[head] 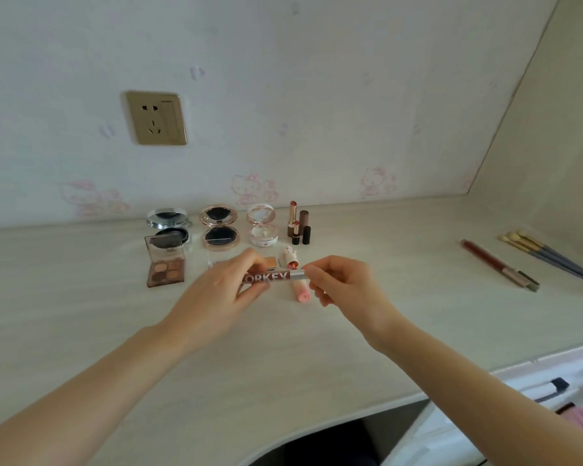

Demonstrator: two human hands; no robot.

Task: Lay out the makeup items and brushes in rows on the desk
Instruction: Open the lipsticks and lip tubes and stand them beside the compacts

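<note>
Both hands, left (231, 287) and right (342, 284), pinching the red lip tube (272, 279) over mid-table (401, 297). Could knock the pink lipstick (298, 290) beneath if lowered carelessly. Could topple upright lipsticks (298, 227) toward the back edge.

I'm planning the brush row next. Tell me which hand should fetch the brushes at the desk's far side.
Right, probably. The brushes lie at the desk's right side, beyond the right hand. That hand only pinches the silver end of the lip tube, while the left hand grips its body and could keep it.
</note>
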